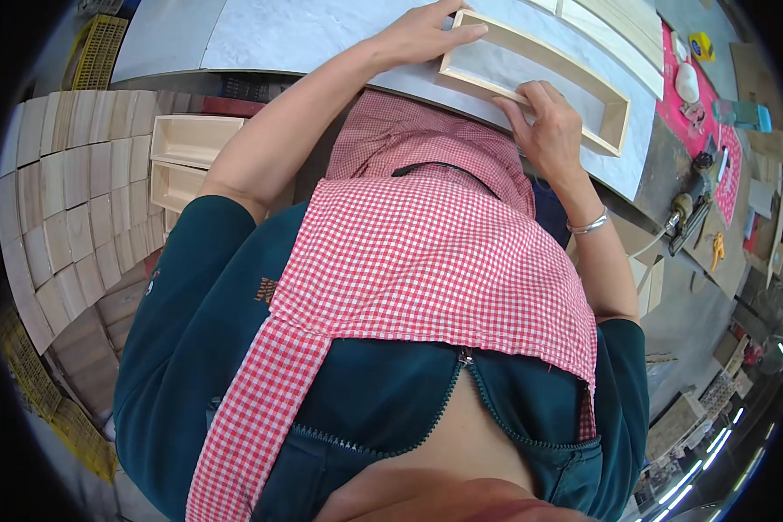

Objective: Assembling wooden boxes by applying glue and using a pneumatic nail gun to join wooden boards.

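A long, narrow frame of pale wood (618, 128) lies slantwise at the near edge of a worktable with a marbled grey-white top (313, 35). The table surface shows through its middle. At the frame's left end, my left hand (422, 35) is closed on the short side, thumb laid over the rim and the other fingers partly hidden. My right hand (548, 126) pinches the near long side around its middle, with the thumb on the near face and the fingers curled over the top edge.
Pale wooden strips (613, 39) lie beyond the frame. Farther right are a pink mat (674, 109), a white bottle (687, 83) and a corded tool (683, 209). On my left stand stacked wooden pieces (78, 209), open wooden boxes (196, 139) and a yellow crate (100, 52).
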### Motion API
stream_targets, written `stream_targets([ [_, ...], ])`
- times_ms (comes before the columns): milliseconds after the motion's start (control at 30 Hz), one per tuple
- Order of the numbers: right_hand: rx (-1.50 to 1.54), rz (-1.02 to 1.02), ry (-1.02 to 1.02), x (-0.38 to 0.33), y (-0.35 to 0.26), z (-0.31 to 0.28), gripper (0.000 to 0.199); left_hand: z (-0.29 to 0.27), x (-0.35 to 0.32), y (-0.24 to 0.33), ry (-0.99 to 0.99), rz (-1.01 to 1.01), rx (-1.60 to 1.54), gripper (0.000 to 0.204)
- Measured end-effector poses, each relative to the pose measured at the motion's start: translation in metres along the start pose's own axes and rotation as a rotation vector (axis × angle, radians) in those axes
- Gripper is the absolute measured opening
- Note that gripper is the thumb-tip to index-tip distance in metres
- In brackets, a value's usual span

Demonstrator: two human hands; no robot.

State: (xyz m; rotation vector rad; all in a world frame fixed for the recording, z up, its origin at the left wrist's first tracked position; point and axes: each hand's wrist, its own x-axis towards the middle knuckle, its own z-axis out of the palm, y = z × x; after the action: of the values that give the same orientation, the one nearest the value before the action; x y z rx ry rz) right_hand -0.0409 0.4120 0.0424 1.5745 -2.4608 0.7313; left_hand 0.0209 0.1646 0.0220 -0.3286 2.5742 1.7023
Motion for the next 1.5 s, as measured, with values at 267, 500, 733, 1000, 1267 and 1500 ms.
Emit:
stream_targets([
  [267, -0.019, 0.044, -0.064, 0.002, -0.001, -0.001, 0.018, -0.006, -0.028, -0.022, -0.237, 0.096, -0.138, 0.097],
  [500, 0.119, -0.227, 0.094, 0.021, -0.031, 0.018, 0.021, -0.012, -0.029, -0.009, -0.211, 0.056, -0.001, 0.108],
  [733, 0.218, -0.253, 0.032, 0.028, -0.037, 0.032, 0.033, -0.011, -0.029, -0.01, -0.217, 0.092, 0.015, 0.109],
  [1000, 0.206, -0.266, 0.01, 0.031, -0.041, 0.033, 0.031, -0.007, -0.036, -0.017, -0.146, 0.219, 0.05, 0.103],
  [1267, 0.275, -0.199, 0.009, 0.029, -0.042, 0.027, 0.024, -0.005, -0.036, -0.018, -0.025, 0.29, 0.129, 0.097],
  [1500, -0.043, 0.223, 0.489, -0.032, 0.086, -0.072, 0.045, -0.008, -0.042, -0.017, -0.08, 0.107, -0.116, 0.103],
])
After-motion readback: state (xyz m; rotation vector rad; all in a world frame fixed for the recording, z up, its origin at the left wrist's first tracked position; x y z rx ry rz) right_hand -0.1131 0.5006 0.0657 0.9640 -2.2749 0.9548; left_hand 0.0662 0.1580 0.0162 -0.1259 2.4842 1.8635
